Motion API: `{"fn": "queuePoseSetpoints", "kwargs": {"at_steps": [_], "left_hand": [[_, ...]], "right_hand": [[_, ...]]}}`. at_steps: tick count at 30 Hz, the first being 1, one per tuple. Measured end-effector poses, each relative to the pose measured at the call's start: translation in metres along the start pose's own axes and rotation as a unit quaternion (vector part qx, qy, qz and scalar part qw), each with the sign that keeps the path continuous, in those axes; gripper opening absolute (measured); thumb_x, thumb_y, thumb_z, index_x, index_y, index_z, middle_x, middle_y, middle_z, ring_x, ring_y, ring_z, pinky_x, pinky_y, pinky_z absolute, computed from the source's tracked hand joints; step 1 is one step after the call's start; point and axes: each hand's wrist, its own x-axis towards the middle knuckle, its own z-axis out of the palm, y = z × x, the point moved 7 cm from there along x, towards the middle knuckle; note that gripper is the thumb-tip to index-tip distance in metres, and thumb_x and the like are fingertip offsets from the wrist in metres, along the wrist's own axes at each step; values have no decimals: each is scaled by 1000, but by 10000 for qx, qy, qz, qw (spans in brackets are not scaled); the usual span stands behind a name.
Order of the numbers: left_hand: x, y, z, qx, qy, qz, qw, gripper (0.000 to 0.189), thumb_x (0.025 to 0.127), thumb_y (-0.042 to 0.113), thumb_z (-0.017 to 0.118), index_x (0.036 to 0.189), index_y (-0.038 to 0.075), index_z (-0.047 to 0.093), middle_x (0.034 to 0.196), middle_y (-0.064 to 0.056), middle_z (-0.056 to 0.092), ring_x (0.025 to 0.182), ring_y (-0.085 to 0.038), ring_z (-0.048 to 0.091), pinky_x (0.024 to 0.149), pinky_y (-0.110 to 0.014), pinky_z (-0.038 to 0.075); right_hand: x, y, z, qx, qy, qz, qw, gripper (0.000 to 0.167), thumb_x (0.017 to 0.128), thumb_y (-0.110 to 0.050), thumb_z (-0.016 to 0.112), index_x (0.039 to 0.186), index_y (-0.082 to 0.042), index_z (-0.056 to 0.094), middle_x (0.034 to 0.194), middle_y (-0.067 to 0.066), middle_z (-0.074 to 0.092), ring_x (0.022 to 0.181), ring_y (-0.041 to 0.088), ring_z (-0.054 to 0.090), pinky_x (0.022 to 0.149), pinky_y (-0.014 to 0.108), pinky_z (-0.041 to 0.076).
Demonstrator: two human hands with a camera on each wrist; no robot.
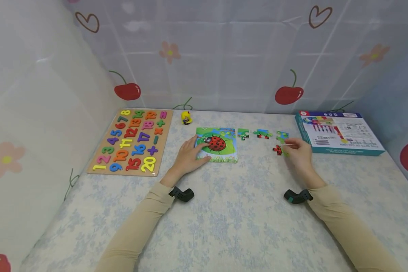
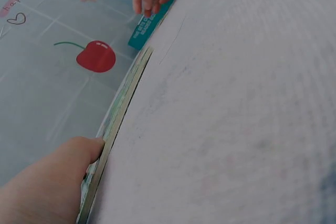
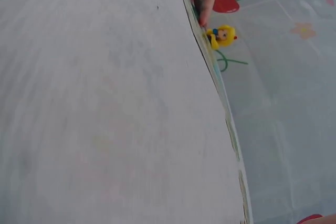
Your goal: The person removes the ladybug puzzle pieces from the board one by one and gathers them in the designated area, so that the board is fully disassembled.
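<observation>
A square ladybug puzzle board [image 1: 222,155] lies on the table in the head view. My left hand [image 1: 187,156] rests on its left side, fingers spread over the picture and thumb along the near edge. In the left wrist view the left thumb [image 2: 86,149] presses at the rim of the board [image 2: 113,137]. To the right, my right hand [image 1: 299,155] pinches at a small red and green puzzle piece [image 1: 277,150] with thumb and fingertips. A blue and green puzzle piece [image 1: 282,135] lies just beyond these fingertips. Two more puzzle pieces [image 1: 263,133] lie between there and the board.
At the left lies a wooden number board [image 1: 141,128] with coloured digits. A small yellow-haired figurine [image 1: 186,118] stands behind the puzzle board. At the right back lies a flat teal and white box [image 1: 340,132]. A patterned curtain [image 1: 210,56] hangs behind the table.
</observation>
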Motion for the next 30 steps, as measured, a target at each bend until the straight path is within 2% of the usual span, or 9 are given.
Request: {"fn": "queuePoseSetpoints", "kwargs": {"at_steps": [5,8,10,14,18,22,25,30], "left_hand": [[0,-2,0,32,-24,-67,10000,54,91,50,56,138,25,48,160,-15,16,148,-30,15,120,-51,12],[0,-3,0,18,-18,-58,10000,55,91,51,56,138,23,48,159,-15,16,148,-30,16,120,-51,12],[0,-3,0,-8,-16,-49,10000,55,91,51,56,138,23,48,159,-14,17,148,-30,16,120,-51,12],[1,-2,0,-39,13,1,10000,55,91,51,56,138,23,48,159,-15,17,148,-31,17,120,-51,13],[0,-3,1,11,-23,-35,10000,55,91,52,55,138,24,47,160,-14,16,148,-30,16,120,-51,13],[0,-1,-1,12,-18,-28,10000,55,91,52,55,138,23,47,160,-15,16,148,-30,16,120,-51,13],[0,0,-2,-13,-25,-15,10000,56,91,51,55,138,23,47,160,-15,16,148,-30,16,120,-51,13],[-1,1,-2,-13,-46,-42,10000,56,91,51,55,139,23,47,160,-15,16,148,-30,16,121,-50,13]], "right_hand": [[-1,-27,34,233,-470,-410,9978,31,92,-9,58,119,6,60,120,26,59,74,-10,48,62,8,45],[-5,-46,61,531,-883,-721,9921,30,92,-7,58,119,8,60,118,27,59,78,-4,52,66,13,48],[-7,-59,80,708,-1182,-919,9862,29,92,-5,58,118,8,60,116,28,60,83,4,56,69,18,51],[-13,-83,117,720,-1710,-1329,9736,29,91,-3,60,118,8,60,116,27,60,95,24,59,80,32,53],[-16,-95,147,565,-2034,-1559,9650,35,88,-1,63,122,7,59,122,27,58,105,37,58,86,42,52],[-13,-96,165,199,-2081,-1489,9665,44,85,-4,68,128,0,58,127,24,56,110,37,55,77,42,52],[-11,-95,171,-84,-2107,-1434,9669,48,84,-5,70,130,-4,57,123,23,57,108,36,55,74,40,51],[-11,-96,175,-238,-2144,-1526,9645,49,83,-3,70,130,-3,57,121,23,60,105,35,57,81,43,53]]}}
